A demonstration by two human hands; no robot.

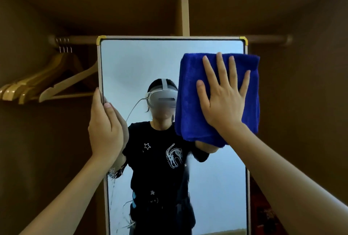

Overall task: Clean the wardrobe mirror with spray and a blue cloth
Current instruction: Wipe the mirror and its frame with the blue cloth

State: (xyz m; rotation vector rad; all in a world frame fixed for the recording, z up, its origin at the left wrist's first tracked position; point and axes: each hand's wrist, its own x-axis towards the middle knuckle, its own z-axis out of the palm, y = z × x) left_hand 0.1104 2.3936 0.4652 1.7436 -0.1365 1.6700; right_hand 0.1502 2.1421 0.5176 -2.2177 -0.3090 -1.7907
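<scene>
Pressing flat, your right hand [224,95] holds the cloth [218,97] against the upper right of the mirror [150,61]. All five fingers are straight and spread; nothing is curled or pinched, so only palm pressure pins the cloth to the glass.

Your left hand [104,127] steadies the mirror at its left edge, about halfway up the part you can see. The thumb lies on the glass face and the fingers wrap behind the frame — a light clasp on the edge.

This is the one view, from your head, looking straight at the mirror inside a wardrobe.

The cloth is deep blue, thick and fuzzy, folded into a soft pad. It will likely feel light and limp and should slide easily on wet glass. Keep the palm broad on its middle, or it may bunch or drop.

The mirror is a tall, smooth, hard rectangle in a thin pale frame with gold corner caps [101,39]. Judge it rigid but fragile: grip the frame edge, not the glass face, and press evenly. Droplets and streaks [113,176] show low on the left side, so wiping seems unfinished there.

Behind the mirror runs a round rail [267,39]. Smooth wooden hangers [56,84] hang from it at the left.

No spray bottle is in view.
</scene>
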